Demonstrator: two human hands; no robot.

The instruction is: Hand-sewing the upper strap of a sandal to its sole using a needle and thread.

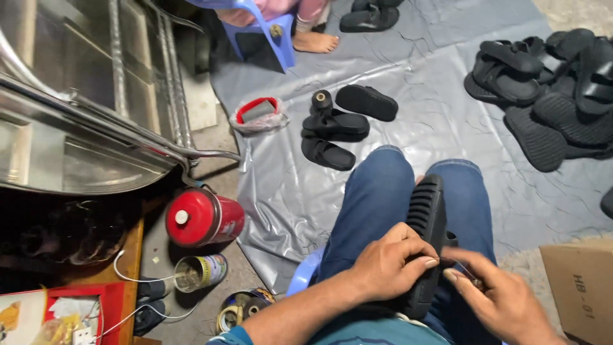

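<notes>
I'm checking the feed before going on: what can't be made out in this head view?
- Near end of the black sandal on the lap: covered by the left hand.
- Small thing pinched in the right hand: too small and hidden by its fingers.
- Cardboard box: cut off by the right edge.
- Seated person on the blue stool: cut off by the top edge; only a bare foot shows.
- Open tin: contents too small to tell.

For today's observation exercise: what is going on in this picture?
A seated person in jeans holds a black sandal sole on their lap. The left hand grips its edge while the right hand pinches something small beside it. More black sandals lie on a grey sheet, with a red canister nearby.
</notes>
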